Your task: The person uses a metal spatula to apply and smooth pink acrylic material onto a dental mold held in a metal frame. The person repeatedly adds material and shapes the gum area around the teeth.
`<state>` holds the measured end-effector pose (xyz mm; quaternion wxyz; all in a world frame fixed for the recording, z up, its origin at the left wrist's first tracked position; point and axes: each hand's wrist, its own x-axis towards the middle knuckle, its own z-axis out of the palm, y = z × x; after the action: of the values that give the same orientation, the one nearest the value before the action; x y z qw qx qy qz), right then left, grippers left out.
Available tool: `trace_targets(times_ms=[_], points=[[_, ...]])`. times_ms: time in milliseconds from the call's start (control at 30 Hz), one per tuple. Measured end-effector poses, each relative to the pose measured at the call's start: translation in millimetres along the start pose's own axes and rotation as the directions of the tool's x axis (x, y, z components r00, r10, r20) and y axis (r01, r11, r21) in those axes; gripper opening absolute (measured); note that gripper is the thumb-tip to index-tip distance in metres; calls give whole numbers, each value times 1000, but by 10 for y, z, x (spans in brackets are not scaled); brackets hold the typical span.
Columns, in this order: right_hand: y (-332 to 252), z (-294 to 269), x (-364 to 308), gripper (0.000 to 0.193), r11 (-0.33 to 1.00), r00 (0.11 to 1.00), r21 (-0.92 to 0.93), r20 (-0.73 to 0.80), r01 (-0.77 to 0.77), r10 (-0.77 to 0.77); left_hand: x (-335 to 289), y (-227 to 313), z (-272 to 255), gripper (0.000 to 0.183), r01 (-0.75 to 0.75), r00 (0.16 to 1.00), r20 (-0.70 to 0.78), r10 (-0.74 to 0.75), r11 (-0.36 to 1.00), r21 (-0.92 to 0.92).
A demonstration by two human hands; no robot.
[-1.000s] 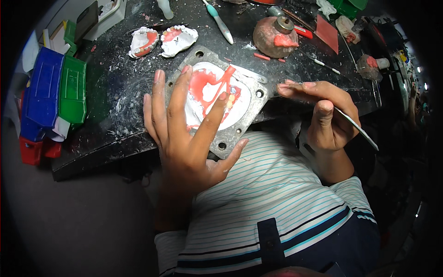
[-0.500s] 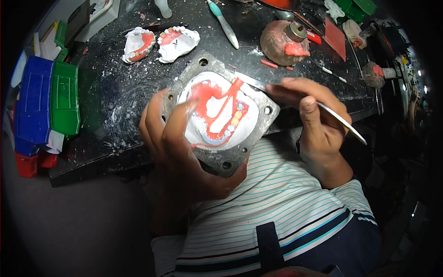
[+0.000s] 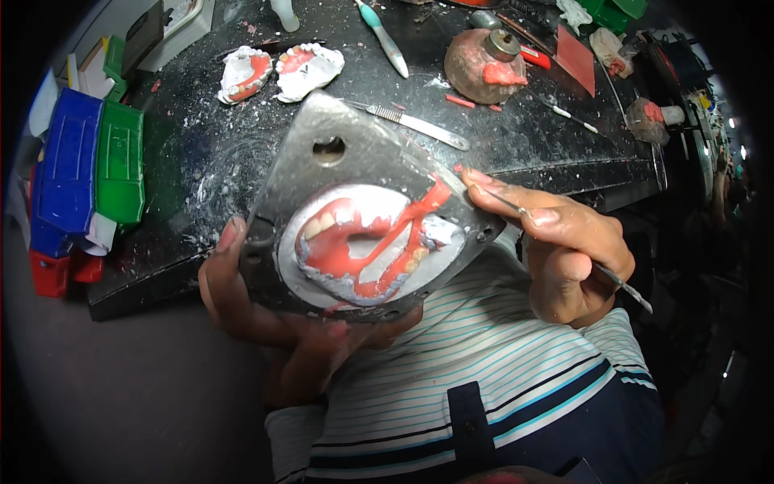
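Note:
My left hand (image 3: 310, 355) grips a grey metal denture flask half (image 3: 314, 189) from below and the left, tilted up toward me. White plaster (image 3: 294, 270) fills it around a pink wax denture (image 3: 334, 246) with several teeth. A strip of red wax (image 3: 431, 198) runs from the denture to the flask's edge. Beside the flask's right corner, my right hand (image 3: 576, 250) is closed on a thin metal wax carver (image 3: 621, 284). A small red wax bit (image 3: 458, 168) shows near its tip. Behind the flask, a metal scalpel handle (image 3: 431, 131) lies on the bench.
Two plaster casts (image 3: 309, 71) with wax and teeth lie at the back. Beyond the flask are a teal-and-white tool (image 3: 380, 36), a round spirit lamp (image 3: 484, 68) with red wax on it, and a red wax sheet (image 3: 576, 60). Blue and green bins (image 3: 121, 161) stand left.
My left hand has raised and tilted the flask, bringing its far side up. My right hand has turned the carver and moved slightly lower, uncovering the scalpel handle on the bench.

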<state>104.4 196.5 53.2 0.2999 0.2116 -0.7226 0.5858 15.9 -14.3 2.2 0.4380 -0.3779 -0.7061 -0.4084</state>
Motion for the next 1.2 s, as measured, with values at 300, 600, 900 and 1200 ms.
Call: trace_targets(times_ms=[300, 600, 900, 1200], points=[[46, -38, 17, 24, 956, 990, -291, 143, 30, 12, 62, 47, -203, 89, 275, 927, 315, -201, 938, -211], [127, -20, 16, 23, 945, 984, -326, 162, -15, 71, -9, -19, -53, 91, 290, 933, 280, -226, 933, -214], [115, -5, 9, 25, 959, 984, -279, 144, -57, 100, -67, -70, 22, 80, 190, 977, 132, -166, 963, -194], [170, 66, -135, 35, 864, 890, 317, -107, -392, 443, -81, -94, -156, 63, -103, 989, 116, 94, 992, 75]])
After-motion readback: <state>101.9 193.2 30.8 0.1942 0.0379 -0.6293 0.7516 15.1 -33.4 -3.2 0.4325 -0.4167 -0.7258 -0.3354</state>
